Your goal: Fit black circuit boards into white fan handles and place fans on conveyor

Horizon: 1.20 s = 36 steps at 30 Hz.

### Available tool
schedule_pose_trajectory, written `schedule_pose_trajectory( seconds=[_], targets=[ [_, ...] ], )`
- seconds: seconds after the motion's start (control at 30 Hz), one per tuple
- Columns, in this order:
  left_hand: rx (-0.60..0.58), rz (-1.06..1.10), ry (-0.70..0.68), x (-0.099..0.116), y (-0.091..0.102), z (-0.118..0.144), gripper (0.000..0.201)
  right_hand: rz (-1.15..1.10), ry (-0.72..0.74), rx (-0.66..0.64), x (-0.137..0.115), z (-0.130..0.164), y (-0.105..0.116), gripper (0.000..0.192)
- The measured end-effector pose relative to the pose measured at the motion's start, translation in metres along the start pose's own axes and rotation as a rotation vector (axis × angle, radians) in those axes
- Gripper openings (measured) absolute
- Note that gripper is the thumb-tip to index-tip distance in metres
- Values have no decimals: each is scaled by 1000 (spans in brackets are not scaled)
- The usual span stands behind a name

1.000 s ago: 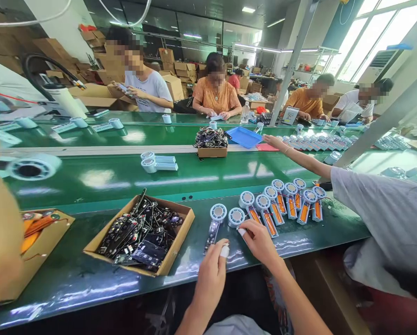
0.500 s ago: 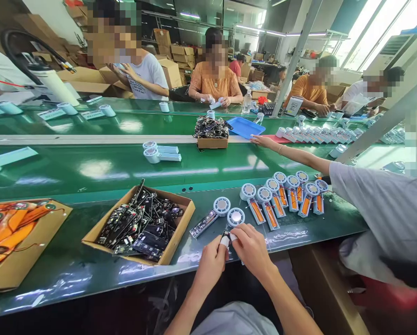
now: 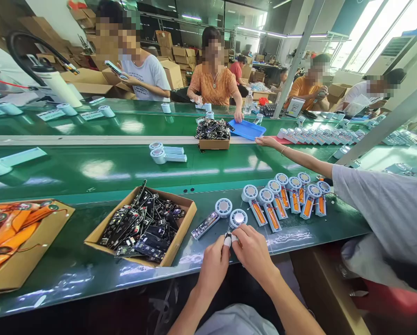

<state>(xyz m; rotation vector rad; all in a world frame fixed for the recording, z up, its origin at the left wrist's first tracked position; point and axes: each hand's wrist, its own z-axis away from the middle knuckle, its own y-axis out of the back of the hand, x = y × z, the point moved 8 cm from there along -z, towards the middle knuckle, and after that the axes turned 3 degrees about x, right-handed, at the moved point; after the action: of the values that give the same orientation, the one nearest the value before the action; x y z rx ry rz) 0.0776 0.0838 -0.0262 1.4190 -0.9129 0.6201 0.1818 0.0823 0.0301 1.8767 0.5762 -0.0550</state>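
A long green belt [image 3: 121, 179] runs across the scene, with people seated along its far side. Along its near edge lies the dark green tabletop [image 3: 77, 265]. On this, at the left, sits a carton [image 3: 37, 253] of flat orange pieces with thin wires, cut off by the picture's edge. To its right stands a smaller open box [image 3: 182, 230], heaped with black circuit boards [image 3: 152, 244]. At the right, eight pale blue fans [image 3: 266, 196] lie bunched together, orange strips showing in their handles. A co-worker's bare arm [image 3: 306, 160] stretches in above them, its hand at the near corner of a blue tray [image 3: 248, 130]; a hand from across the belt touches the tray's far side.

The person's left hand [image 3: 213, 263] and right hand [image 3: 253, 249] meet at the tabletop's near edge, fingertips together just below the round head of the worked fan [image 3: 238, 217]. That fan lies between the box and the bunch; its handle is hidden by the hands. Just beside its head, to the left, a neighbouring fan [image 3: 223, 208] carries a long board [image 3: 205, 225] along its handle.

The left grip is narrow, pinching a small dark piece [image 3: 227, 239]. The right grip is narrow too, but what it closes on cannot be told. White covers [image 3: 234, 237] wrap some fingertips.
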Motion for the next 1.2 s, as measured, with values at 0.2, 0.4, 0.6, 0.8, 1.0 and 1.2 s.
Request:
schedule_pose_trajectory(
  seconds=[0.2, 0.4, 0.6, 0.8, 1.0, 1.2],
  targets=[
    [-26, -349, -165, 3, 2, 2, 29, 98, 83, -114, -8, -7, 4, 19],
    [-156, -132, -156, 6, 10, -6, 27, -5, 126, -123, -2, -7, 3, 19],
    [-191, -196, -202, 16, 21, -14, 27, -70, 47, -111, 11, -5, 1, 26],
    [-308, -150, -234, 12, 20, -17, 26, -213, 158, -178, 11, -7, -2, 23],
    [-337, -192, -213, 8, 18, -19, 24, -210, 172, -201, 5, -8, 0, 21],
    [-268, -60, -221, 7, 9, -20, 28, -208, 141, -362, 16, -35, 17, 26]
  ],
)
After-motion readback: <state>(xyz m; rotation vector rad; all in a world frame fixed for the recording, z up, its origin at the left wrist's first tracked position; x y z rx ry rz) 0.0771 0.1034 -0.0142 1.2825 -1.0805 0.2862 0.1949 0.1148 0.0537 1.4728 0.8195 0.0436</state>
